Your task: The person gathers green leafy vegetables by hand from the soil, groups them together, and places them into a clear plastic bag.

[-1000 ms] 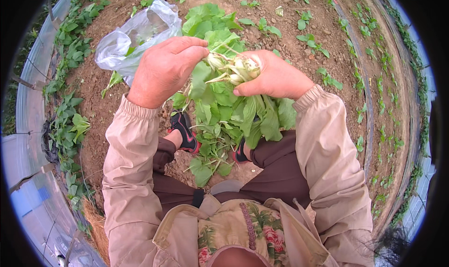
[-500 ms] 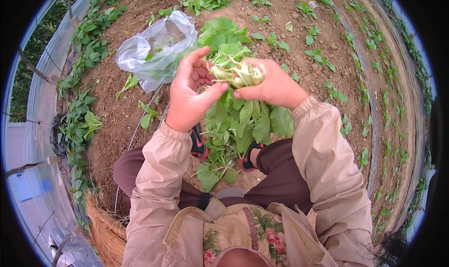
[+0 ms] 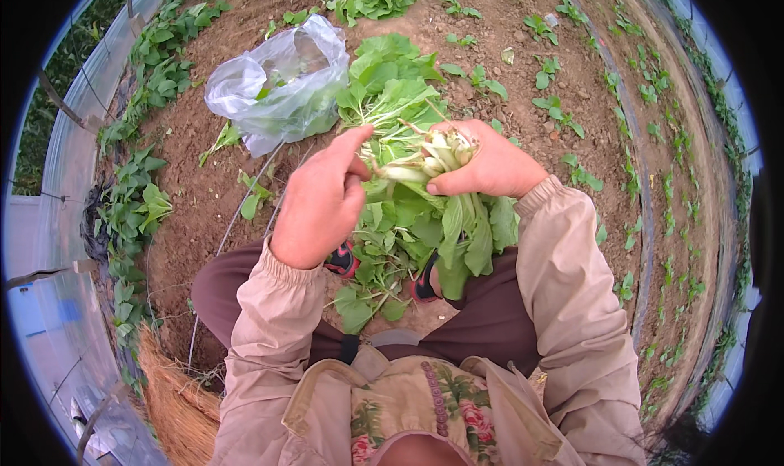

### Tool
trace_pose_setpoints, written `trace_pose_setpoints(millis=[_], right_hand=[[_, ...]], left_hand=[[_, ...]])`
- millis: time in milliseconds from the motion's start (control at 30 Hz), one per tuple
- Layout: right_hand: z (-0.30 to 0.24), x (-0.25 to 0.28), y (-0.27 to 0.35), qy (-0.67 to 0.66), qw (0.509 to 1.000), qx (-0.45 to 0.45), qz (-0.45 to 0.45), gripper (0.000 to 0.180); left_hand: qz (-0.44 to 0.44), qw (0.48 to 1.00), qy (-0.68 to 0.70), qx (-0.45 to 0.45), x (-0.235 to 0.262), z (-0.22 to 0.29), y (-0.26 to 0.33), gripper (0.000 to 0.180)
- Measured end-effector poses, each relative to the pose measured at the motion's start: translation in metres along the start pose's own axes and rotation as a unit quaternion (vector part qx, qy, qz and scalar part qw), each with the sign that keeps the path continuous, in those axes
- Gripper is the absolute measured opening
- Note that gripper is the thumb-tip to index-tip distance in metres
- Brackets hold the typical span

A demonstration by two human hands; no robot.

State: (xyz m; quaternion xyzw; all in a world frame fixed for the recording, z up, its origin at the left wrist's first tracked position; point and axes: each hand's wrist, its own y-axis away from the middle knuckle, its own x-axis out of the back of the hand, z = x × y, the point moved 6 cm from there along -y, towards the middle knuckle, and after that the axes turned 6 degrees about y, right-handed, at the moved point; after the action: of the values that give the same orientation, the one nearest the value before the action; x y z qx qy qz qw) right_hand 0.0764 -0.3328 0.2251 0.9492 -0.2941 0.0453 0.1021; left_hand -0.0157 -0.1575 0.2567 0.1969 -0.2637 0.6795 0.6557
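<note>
The right grip is closed around a bunch of leafy greens, thumb in front, held over the gap between the person's legs. The pale stem ends and thin roots point up and to the left, while the broad leaves hang below. The left grip is just beside those stem ends, index finger extended and the other fingers bent; whether it touches a stem cannot be told.

Under the hands, loose leaves lie on the ground between two black-and-red shoes. Just beyond the hands is a pile of greens, and to its left a translucent plastic bag with some green inside.

All of this rests on bare brown soil, crumbly and uneven. Small seedlings grow in rows to the right, past which a grey strip runs lengthwise. Leafy plants line the left side, against a wall of clear plastic sheeting with a blue patch behind it. A brown straw bundle lies at lower left. Whether the bag or shoes carry lettering cannot be made out.
</note>
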Motion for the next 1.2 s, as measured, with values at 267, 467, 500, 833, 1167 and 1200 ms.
trace_pose_setpoints(millis=[267,467,500,833,1167,1200], right_hand=[[-0.004,0.001,0.010,-0.152,0.987,-0.042,-0.017,0.046],[-0.003,0.007,0.010,-0.093,0.994,-0.007,-0.052,0.054],[-0.003,0.008,0.011,-0.080,0.995,0.002,-0.054,0.053],[0.026,-0.012,0.013,-0.006,0.989,-0.118,-0.092,0.041],[0.016,0.019,0.026,0.020,0.980,-0.199,-0.021,0.044],[0.015,0.016,0.024,0.034,0.980,-0.190,-0.043,0.042]], left_hand=[[-0.039,0.993,-0.012,-0.113,0.010,0.007,0.012,0.049],[-0.027,0.957,0.289,-0.013,-0.016,0.005,0.000,0.023],[0.006,0.943,0.332,0.002,-0.021,0.002,0.001,0.018],[0.021,0.989,0.139,-0.046,-0.069,-0.012,0.021,0.016],[-0.049,0.968,-0.067,0.237,-0.111,-0.244,-0.009,0.028],[0.039,0.969,-0.048,0.239,-0.104,-0.270,-0.025,0.024]])
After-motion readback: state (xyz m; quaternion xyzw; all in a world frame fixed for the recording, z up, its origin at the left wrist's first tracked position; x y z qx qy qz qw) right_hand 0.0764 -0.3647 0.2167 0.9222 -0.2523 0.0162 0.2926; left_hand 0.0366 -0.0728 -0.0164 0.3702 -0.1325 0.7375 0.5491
